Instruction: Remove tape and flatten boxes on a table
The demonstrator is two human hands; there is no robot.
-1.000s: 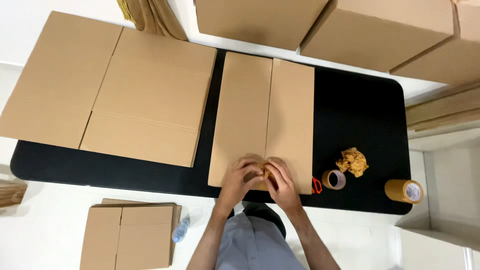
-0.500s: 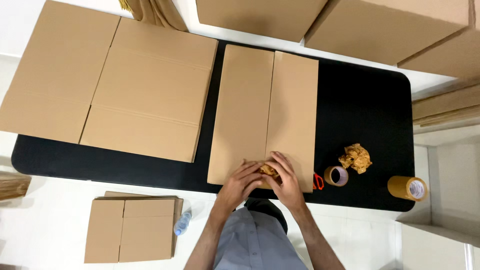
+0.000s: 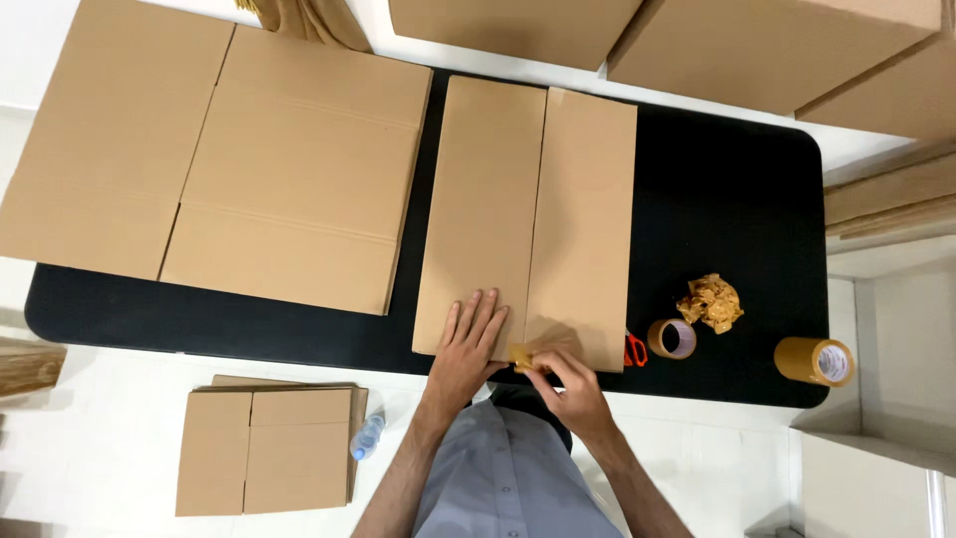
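Inspecting: I see left hand (image 3: 473, 344) now flat, fingers apart, on the cardboard box (image 3: 528, 219).
Right hand (image 3: 568, 384): fingers clamped on tape piece (image 3: 521, 355) at the counter's (image 3: 737, 199) near edge.

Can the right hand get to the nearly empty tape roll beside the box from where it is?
Probably yes. The right hand sits at the box's near edge, and the tape roll lies just right of it on the black table, with only the red scissors between.
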